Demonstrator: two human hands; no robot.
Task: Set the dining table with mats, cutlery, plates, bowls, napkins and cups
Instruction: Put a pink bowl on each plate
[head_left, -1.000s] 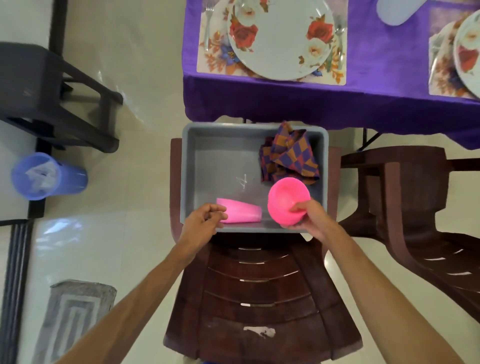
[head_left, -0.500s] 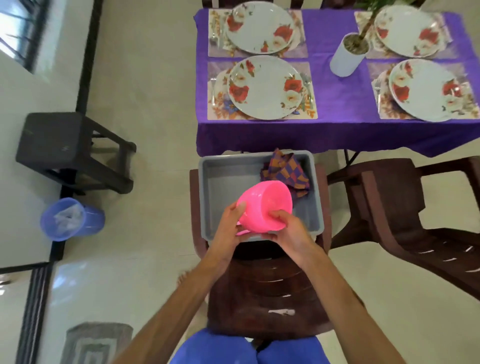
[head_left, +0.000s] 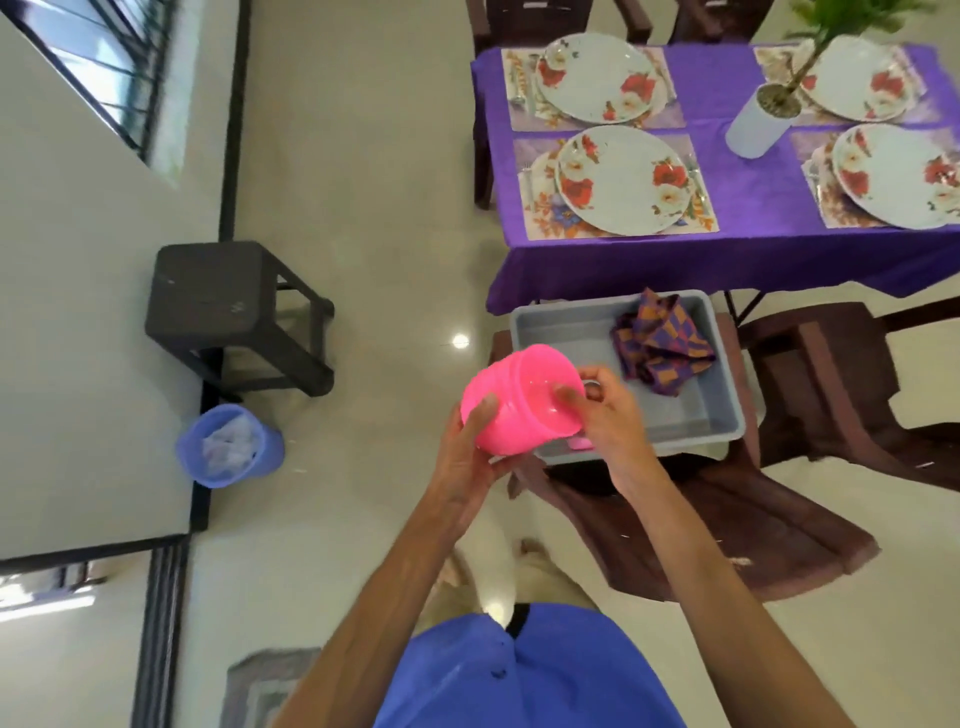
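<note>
A stack of pink bowls (head_left: 519, 402) is held tilted above the near left corner of the grey tub (head_left: 719, 395). My left hand (head_left: 470, 457) grips its underside and my right hand (head_left: 610, 415) holds its rim with the thumb inside. In the tub lie checked purple-and-orange napkins (head_left: 660, 345) and a bit of a pink cup (head_left: 581, 443) below my right hand. The purple-clothed table (head_left: 727, 260) carries mats with floral plates (head_left: 626, 179); cutlery lies beside them.
The tub stands on a brown chair (head_left: 727, 530); another brown chair (head_left: 852, 384) is to the right. A dark stool (head_left: 223, 301) and a blue bin (head_left: 228, 447) stand at left. A white plant pot (head_left: 753, 124) sits on the table.
I lifted the pink bowls out of the tub with both hands and raised them toward me. The view has pulled back, showing more of the table.
</note>
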